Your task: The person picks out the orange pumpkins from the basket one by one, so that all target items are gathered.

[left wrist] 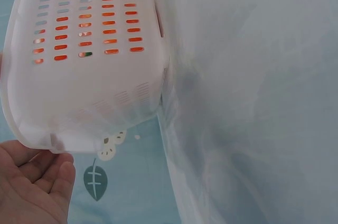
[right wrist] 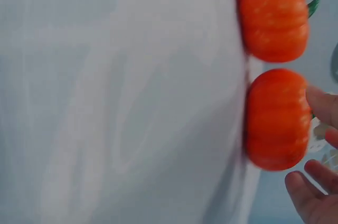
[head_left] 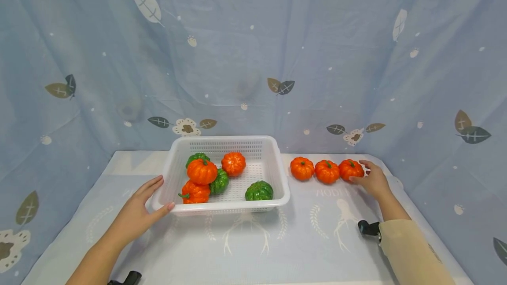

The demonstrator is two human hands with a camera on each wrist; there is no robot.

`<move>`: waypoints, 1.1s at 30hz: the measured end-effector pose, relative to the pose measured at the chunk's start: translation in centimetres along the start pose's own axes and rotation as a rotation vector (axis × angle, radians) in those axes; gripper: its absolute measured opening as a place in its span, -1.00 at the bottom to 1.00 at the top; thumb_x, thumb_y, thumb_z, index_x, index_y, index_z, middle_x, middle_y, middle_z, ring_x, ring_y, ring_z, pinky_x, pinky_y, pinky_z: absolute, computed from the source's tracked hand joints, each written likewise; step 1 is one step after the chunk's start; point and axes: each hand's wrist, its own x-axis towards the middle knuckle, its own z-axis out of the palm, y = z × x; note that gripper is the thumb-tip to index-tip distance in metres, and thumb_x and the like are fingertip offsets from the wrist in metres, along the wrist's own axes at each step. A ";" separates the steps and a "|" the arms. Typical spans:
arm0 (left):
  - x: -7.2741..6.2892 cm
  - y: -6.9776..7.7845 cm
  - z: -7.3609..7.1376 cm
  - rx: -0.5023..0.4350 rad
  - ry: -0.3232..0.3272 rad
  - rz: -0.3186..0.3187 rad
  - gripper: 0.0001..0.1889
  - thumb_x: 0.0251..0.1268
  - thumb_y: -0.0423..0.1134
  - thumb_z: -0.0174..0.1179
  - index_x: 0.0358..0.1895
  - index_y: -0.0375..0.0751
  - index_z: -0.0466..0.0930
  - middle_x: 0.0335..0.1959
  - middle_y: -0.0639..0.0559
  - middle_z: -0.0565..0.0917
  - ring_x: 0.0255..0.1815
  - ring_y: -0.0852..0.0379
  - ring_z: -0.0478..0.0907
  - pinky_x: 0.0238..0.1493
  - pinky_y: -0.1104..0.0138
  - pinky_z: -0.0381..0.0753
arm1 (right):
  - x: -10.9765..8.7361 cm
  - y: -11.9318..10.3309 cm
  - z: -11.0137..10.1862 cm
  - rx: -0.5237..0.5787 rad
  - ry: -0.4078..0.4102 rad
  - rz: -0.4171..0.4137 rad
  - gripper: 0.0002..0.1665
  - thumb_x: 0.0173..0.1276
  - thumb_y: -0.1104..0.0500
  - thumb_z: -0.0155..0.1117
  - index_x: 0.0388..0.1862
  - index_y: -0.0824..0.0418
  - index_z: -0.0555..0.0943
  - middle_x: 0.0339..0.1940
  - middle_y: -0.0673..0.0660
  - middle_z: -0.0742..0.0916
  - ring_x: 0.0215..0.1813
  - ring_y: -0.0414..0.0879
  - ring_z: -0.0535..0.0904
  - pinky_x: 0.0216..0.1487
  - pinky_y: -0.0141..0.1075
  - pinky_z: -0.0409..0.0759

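Observation:
A white perforated plastic basket (head_left: 282,188) stands on the table, holding several orange and green toy pumpkins. My left hand (head_left: 136,214) is at its left front corner, fingers extended along the left rim and thumb at the front rim. In the left wrist view the fingertips (left wrist: 64,174) lie right at the basket's corner. To the right of the basket, three orange pumpkins sit in a row. At the rightmost pumpkin (head_left: 350,170) is my right hand (head_left: 374,181), its fingers spread. The right wrist view has the thumb against that pumpkin (right wrist: 278,121) and the other fingers below it.
The middle pumpkin (head_left: 327,172) and the left pumpkin (head_left: 302,169) of the row sit close together beside the basket. A pale printed cloth (head_left: 301,250) covers the table. Behind and at both sides hangs a blue patterned curtain (head_left: 222,65).

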 end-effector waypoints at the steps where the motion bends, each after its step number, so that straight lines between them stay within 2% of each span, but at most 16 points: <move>1: 0.0 0.0 0.0 -0.001 0.000 0.000 0.00 0.20 0.26 0.34 0.52 -0.35 0.20 0.54 -0.27 0.19 0.43 -0.46 0.20 0.22 -0.41 0.28 | -0.2 -0.4 -0.1 -0.002 0.006 0.000 -0.07 0.33 0.14 0.42 0.52 0.43 0.17 0.43 0.61 0.25 0.37 0.53 0.23 0.30 0.31 0.36; 6: -0.1 0.1 0.0 -0.003 -0.001 -0.003 0.00 0.19 0.26 0.34 0.52 -0.35 0.20 0.53 -0.28 0.19 0.43 -0.45 0.20 0.22 -0.41 0.28 | -1.7 -2.6 -0.5 -0.008 0.035 -0.005 -0.15 0.37 0.13 0.38 0.51 0.38 0.23 0.43 0.59 0.25 0.38 0.54 0.22 0.25 0.33 0.39; 11: -0.1 0.0 0.1 -0.003 0.003 0.000 0.00 0.19 0.25 0.35 0.52 -0.35 0.20 0.53 -0.28 0.20 0.42 -0.45 0.21 0.22 -0.41 0.29 | -3.3 -4.7 -0.3 0.017 0.101 -0.042 -0.30 0.41 0.15 0.33 0.43 0.38 0.35 0.42 0.54 0.33 0.40 0.49 0.26 0.23 0.27 0.46; 20: 0.0 0.0 -0.1 0.003 0.011 0.011 -0.01 0.19 0.24 0.35 0.51 -0.36 0.21 0.52 -0.29 0.21 0.42 -0.46 0.22 0.23 -0.41 0.28 | -6.4 -8.3 0.8 0.084 0.248 -0.148 -0.58 0.51 0.15 0.20 0.21 0.39 0.55 0.22 0.40 0.51 0.25 0.33 0.46 0.18 0.13 0.56; 26: -0.1 -0.1 -0.1 0.002 0.011 0.008 0.00 0.19 0.24 0.35 0.51 -0.37 0.20 0.53 -0.29 0.20 0.42 -0.46 0.21 0.22 -0.40 0.29 | -7.3 -11.0 2.7 0.140 0.308 -0.230 -0.68 0.50 0.17 0.22 0.11 0.33 0.61 0.11 0.25 0.59 0.17 0.15 0.55 0.15 -0.30 0.61; 30: 0.0 -0.1 -0.1 -0.004 0.010 0.009 -0.01 0.20 0.24 0.35 0.51 -0.37 0.21 0.53 -0.28 0.20 0.42 -0.46 0.21 0.22 -0.40 0.30 | -7.9 -12.9 4.2 0.228 0.296 -0.308 -0.70 0.50 0.16 0.24 0.10 0.29 0.61 0.07 0.20 0.61 0.12 0.09 0.57 0.07 -0.57 0.51; 33: 0.0 -0.1 0.0 -0.009 0.011 0.017 -0.01 0.20 0.23 0.35 0.50 -0.38 0.21 0.53 -0.28 0.20 0.42 -0.45 0.21 0.23 -0.40 0.29 | -8.4 -14.3 5.4 0.296 0.280 -0.368 -0.70 0.49 0.18 0.25 0.10 0.30 0.61 0.05 0.19 0.62 0.09 0.04 0.57 0.02 -0.65 0.46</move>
